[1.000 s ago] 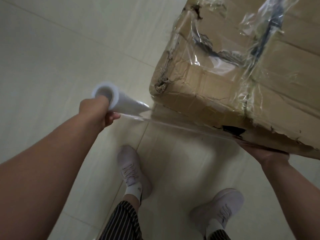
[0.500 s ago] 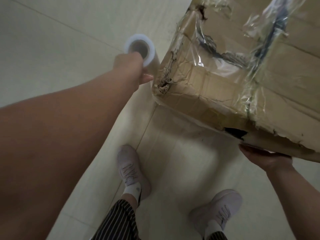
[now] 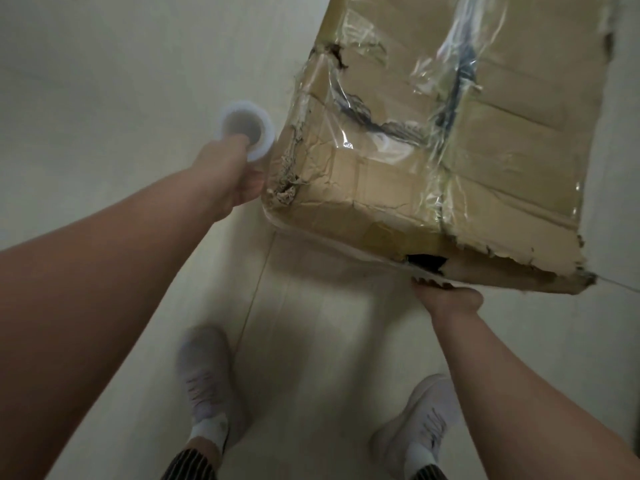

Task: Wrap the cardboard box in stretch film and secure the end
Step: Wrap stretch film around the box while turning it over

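Head view: battered brown cardboard box [image 3: 398, 188], tilted, filled upper right of frame; clear crinkled stretch film [image 3: 450, 81] clung over its torn faces. Left hand [image 3: 228, 178], centre left, gripped white stretch-film roll [image 3: 265, 133] just beside box's left corner, one finger in hollow core. Right hand [image 3: 446, 301] sat under box's lower edge, fingers hidden, grip impossible to tell. Pale shoes [image 3: 207, 375] on cream tiled floor [image 3: 104, 98] below.

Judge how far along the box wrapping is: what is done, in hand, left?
Done: crinkled clear film already covers the top of the torn brown cardboard box. In hand: the left hand grips the white stretch-film roll beside the box's corner, while the right hand supports its lower edge from beneath. Left: likely more passes, then cutting and securing the film's end.
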